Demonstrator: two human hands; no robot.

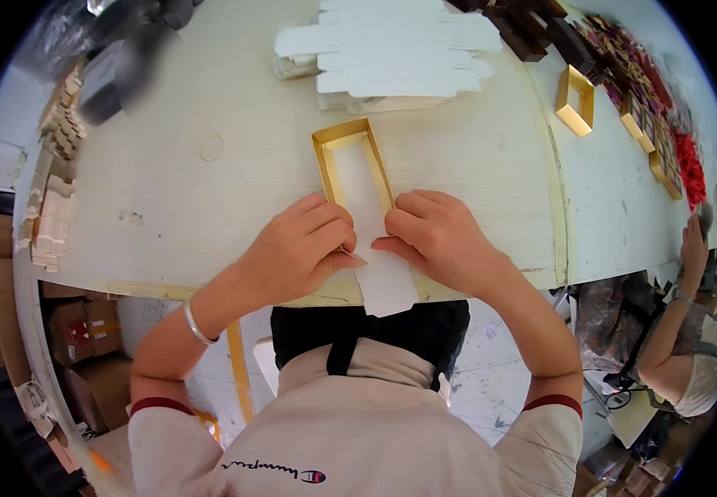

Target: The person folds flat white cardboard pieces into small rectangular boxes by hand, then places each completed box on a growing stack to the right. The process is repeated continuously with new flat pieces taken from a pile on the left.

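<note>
A long, narrow cardboard box (pixel 340 135), gold on the walls and white on its floor, lies in front of me on the table. Its far end and both long sides stand up, while the near end is a flat white flap (pixel 387 286) reaching past the table edge. My left hand (pixel 305 244) is closed on the near left side of the box, with a small folded tab showing at its fingertips. On the near right side my right hand (pixel 437 240) pinches the wall, its thumb pointing inward over the white floor. The fingers partly hide both near corners.
Flat white die-cut card blanks (pixel 408 50) are stacked beyond the box. A folded gold box (pixel 575 101) stands at the far right, near dark boxes and red material (pixel 688 170). Folded pale card pieces (pixel 53 219) line the left edge. Another person's arm (pixel 680 298) shows at right.
</note>
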